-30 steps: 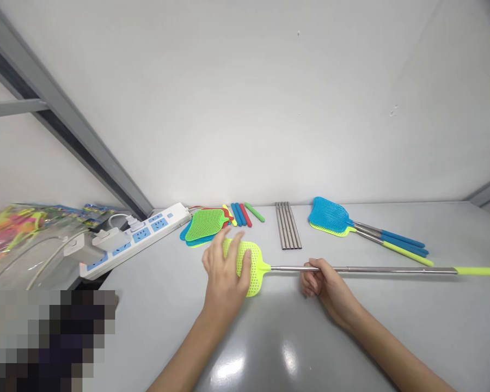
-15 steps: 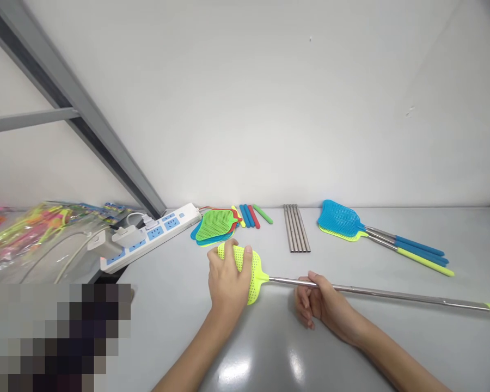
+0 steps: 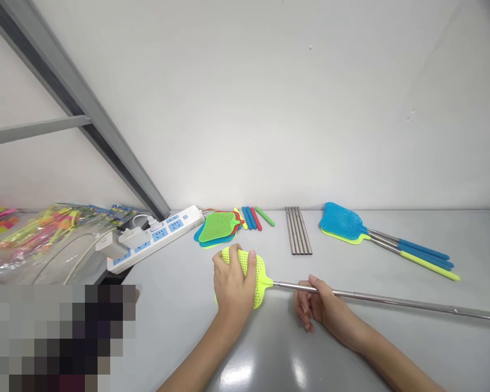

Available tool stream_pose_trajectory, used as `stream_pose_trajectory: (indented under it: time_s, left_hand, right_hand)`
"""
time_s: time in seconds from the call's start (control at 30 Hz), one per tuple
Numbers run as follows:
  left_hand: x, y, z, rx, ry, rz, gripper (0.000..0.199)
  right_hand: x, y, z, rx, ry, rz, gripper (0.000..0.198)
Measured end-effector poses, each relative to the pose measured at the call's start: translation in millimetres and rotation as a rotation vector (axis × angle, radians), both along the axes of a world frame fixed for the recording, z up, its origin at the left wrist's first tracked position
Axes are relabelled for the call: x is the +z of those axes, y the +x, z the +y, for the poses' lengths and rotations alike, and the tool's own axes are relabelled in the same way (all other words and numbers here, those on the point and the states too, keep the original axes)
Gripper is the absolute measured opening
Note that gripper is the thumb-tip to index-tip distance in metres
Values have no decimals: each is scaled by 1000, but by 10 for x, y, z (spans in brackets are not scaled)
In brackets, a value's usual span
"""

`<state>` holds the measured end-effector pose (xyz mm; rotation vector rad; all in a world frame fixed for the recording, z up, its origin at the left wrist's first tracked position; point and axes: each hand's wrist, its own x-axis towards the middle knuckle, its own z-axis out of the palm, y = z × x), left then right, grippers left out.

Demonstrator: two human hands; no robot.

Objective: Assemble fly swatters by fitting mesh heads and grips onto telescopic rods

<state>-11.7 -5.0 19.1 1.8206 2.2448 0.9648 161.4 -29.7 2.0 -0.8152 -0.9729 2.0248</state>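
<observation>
A yellow fly swatter (image 3: pixel 262 276) with an extended metal telescopic rod lies across in front of me. My left hand (image 3: pixel 233 280) is closed over its perforated head, thumb on the near face and fingers around it. The rod runs rightward through my right hand (image 3: pixel 324 307), whose thumb rests along the top; the other fingers curl below it. Only a sliver of the swatter's yellow handle shows at the right edge. Beyond my left hand is a pile of loose swatter heads (image 3: pixel 218 226), green on top, with red, blue and yellow edges beneath.
Several coloured handle grips (image 3: pixel 251 218) and a row of metal tubes (image 3: pixel 298 231) lie along the wall. Swatters with blue and yellow handles (image 3: pixel 343 222) are stacked at right. At left are a power strip (image 3: pixel 159 239) with plugs and clear plastic bags (image 3: pixel 36 239) of colourful items.
The view has shifted slightly, so the table items appear a little further right and lower. Both hands keep their hold on the swatter, and more of its handle has left the view.
</observation>
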Motion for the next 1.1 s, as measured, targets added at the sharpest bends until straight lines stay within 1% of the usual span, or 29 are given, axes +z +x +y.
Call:
stream_pose_trajectory:
  time_s: [0.13,0.23,0.33,0.43,0.6,0.7,0.77,0.87,0.97,1.1]
  left_hand:
    - [-9,-38,50,-24,4,-19,32]
    - [-20,-56,72,-49,3,-67,31]
    - [-15,-58,72,-83,7,-123,30]
    - [0,-62,68,-112,20,-161,31]
    - [13,-113,89,-128,45,-212,32]
    - [10,-167,125,-100,63,-239,31]
    - [5,-201,151,-69,75,-251,31]
    - [-5,-233,175,-44,108,-251,30]
    - [-23,-248,185,-63,129,-235,31]
    - [-59,-277,214,-89,134,-207,32]
  right_hand:
    - [15,-12,-5,10,25,-62,45]
    - [30,-10,-1,-4,-27,-93,46]
    - [55,6,3,-61,-82,-92,45]
    - [95,24,10,-133,-64,-124,43]
    - [132,79,61,-275,42,-257,44]
    - [115,172,128,-447,67,-258,43]
    - [101,251,175,-594,36,-234,41]
    - [89,351,228,-734,15,-223,44]
    - [84,386,253,-787,4,-213,44]
    - [73,369,266,-769,-29,-221,43]
